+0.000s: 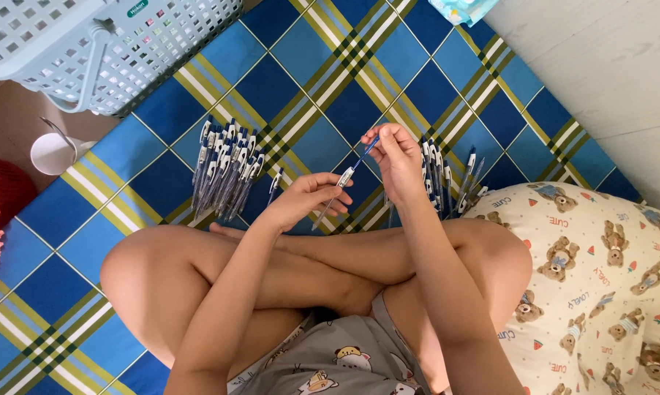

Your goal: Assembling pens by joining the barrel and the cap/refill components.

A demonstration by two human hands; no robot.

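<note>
Pen (348,174) held above crossed legs: left hand (308,199) closed around barrel, right hand (396,150) pinching the blue tip end. Pen pile (226,170) left on checked mat (300,66), another pile (447,175) right, beside bear-print pillow (600,278). Laundry basket (88,44) far left.

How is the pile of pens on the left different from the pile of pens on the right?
The left pile of pens is bigger and lies in full view on the mat; the right pile of pens looks smaller and is partly hidden behind the right hand. The left pile is packed close together; the right pile is looser, with pens fanning out beside the bear-print pillow. Both hold slim blue pens with white clips.
</note>
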